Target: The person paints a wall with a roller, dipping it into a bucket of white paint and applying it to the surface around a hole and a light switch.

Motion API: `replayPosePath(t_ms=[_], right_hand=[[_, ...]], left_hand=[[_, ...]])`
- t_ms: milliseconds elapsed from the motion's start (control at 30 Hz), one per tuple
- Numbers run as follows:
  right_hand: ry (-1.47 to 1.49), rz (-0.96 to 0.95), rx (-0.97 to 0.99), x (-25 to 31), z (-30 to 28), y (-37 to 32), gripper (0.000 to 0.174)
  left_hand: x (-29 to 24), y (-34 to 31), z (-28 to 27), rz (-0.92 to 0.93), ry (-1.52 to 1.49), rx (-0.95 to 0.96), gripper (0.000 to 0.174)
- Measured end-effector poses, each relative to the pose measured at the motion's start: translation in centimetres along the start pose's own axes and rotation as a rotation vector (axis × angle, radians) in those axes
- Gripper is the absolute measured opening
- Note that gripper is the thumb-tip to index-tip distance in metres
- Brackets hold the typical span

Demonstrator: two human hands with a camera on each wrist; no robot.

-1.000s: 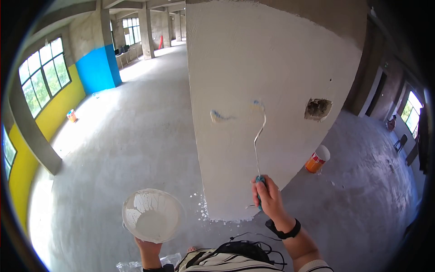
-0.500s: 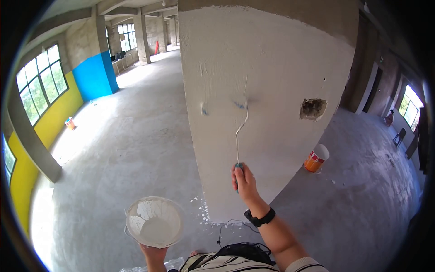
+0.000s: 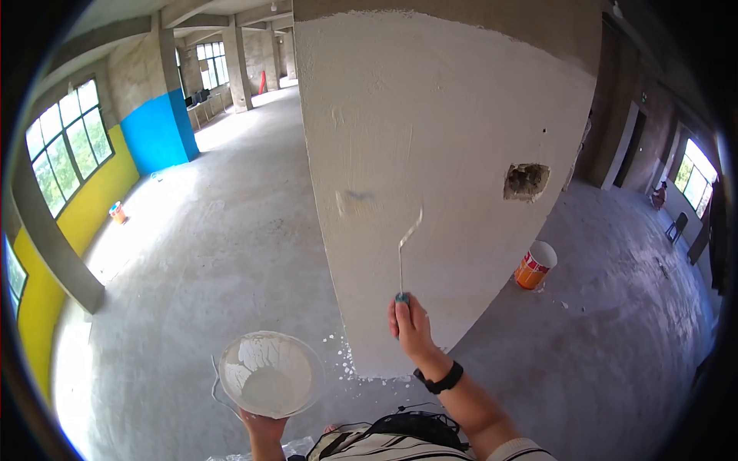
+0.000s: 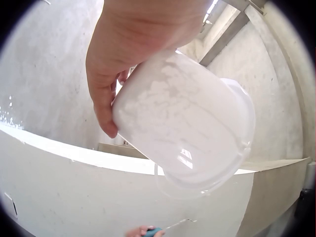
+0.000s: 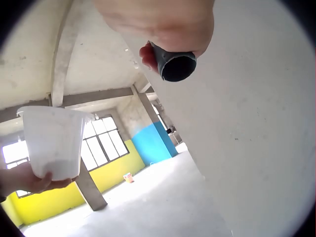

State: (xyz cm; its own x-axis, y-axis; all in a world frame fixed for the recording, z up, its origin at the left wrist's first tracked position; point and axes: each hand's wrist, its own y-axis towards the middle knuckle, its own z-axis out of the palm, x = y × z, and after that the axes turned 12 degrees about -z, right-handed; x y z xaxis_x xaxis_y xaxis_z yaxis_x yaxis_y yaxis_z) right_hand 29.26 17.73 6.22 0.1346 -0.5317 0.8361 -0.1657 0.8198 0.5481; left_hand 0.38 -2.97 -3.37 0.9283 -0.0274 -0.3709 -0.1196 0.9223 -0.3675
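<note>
My right hand point(image 3: 411, 326) grips the handle of a paint roller point(image 3: 400, 261). Its bent wire frame reaches up to a blurred, pale roller head lying against the whitened face of a pillar point(image 3: 453, 115). In the right wrist view, the hollow dark end of the handle point(image 5: 178, 67) pokes out below the palm. From underneath, my left hand point(image 3: 264, 427) holds a translucent white bucket point(image 4: 187, 118), fingers and thumb around its base. White paint coats the inner wall of the bucket, which stays low, left of the pillar.
A square hole point(image 3: 526, 182) breaks the pillar's face on the right. An orange and white bucket point(image 3: 536, 266) stands on the floor by the pillar's right edge. White splashes point(image 3: 347, 361) dot the floor at its foot. A smaller orange bucket point(image 3: 118, 213) stands near the yellow wall point(image 3: 73, 211).
Over the last second my right hand has moved left across the pillar with the roller, whose head now sits slightly lower than half a second ago. The left hand still holds the bucket.
</note>
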Motion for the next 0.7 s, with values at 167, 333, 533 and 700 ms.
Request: replayPosePath(t_ms=[167, 333, 533, 700], right_hand=[[0.010, -0.065, 0.018, 8.5, 1.9, 9.1, 0.037], [-0.050, -0.049, -0.010, 8.1, 2.7, 10.9, 0.034], [-0.061, 0.036, -0.020, 1.3, 2.4, 5.3, 0.037], [-0.095, 0.092, 0.000, -3.4, 2.2, 0.7, 0.035]], left_hand=[[-0.2, 0.6, -2.0, 0.019, 0.031, 0.066, 0.070], [0.1, 0.2, -0.7, -0.038, -0.047, 0.068, 0.072], [0.1, -0.1, -0.3, -0.014, -0.021, 0.022, 0.072], [0.0, 0.2, 0.6, -0.012, -0.024, -0.017, 0.071]])
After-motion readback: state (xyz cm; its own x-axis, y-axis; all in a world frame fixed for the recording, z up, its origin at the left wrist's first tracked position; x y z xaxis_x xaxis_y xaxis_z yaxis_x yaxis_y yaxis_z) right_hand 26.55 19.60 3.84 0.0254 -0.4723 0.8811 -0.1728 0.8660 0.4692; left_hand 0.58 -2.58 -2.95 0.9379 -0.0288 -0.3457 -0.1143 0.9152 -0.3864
